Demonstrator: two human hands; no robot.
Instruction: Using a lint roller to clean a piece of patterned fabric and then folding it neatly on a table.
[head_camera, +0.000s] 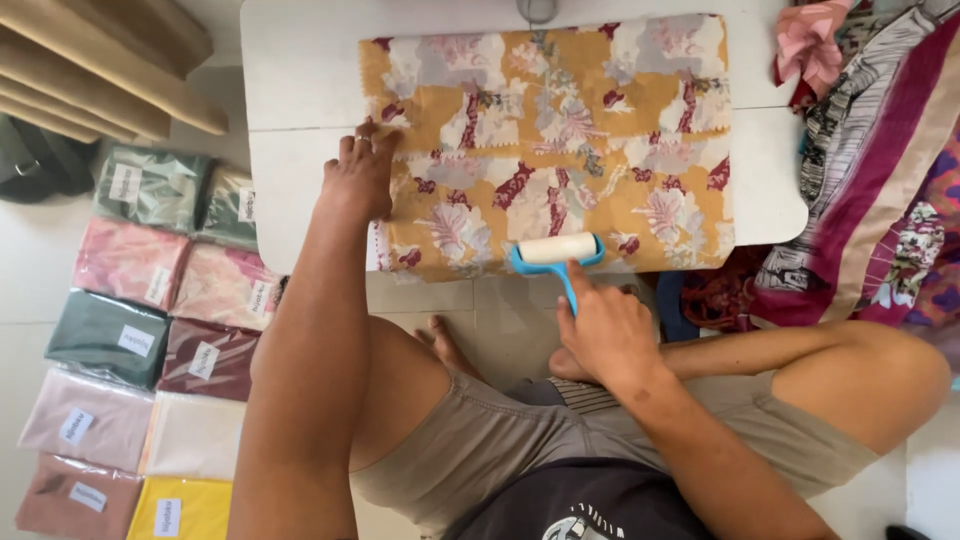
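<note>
A folded floral fabric (560, 140), mustard with white and maroon patterns, lies flat on a low white table (300, 70). My left hand (360, 175) presses down on the fabric's left edge, fingers spread. My right hand (605, 330) grips the blue handle of a lint roller (557, 250), whose white roll rests on the fabric's near edge. I sit cross-legged on the tiled floor at the table's front.
Several folded fabrics in clear bags with labels (150, 330) lie in rows on the floor at left. A pile of loose patterned cloths (880, 200) is heaped at right. Beige rolls (90, 70) lie at the top left beside a dark bag (35, 160).
</note>
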